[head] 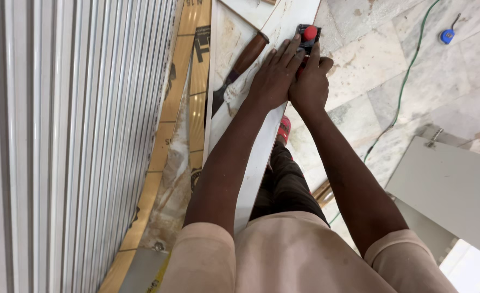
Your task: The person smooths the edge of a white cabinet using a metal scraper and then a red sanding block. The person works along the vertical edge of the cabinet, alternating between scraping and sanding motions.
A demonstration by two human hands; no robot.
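Observation:
A long white strip of trim (261,146) runs away from me along the floor. My left hand (275,76) presses flat on it, fingers stretched toward a small black tool with a red knob (307,35). My right hand (309,81) sits beside the left one with its fingers closed around the tool's near end, on the strip's right edge. A chisel with a brown wooden handle (248,54) lies on a white panel (226,38) just left of my left hand.
Ribbed white panels (71,135) stand along the left. Flattened cardboard (180,135) lies beside them. A green cable (402,92) crosses the marble floor, with a blue tape measure (446,36) at the far right. A grey board (457,190) lies at the right.

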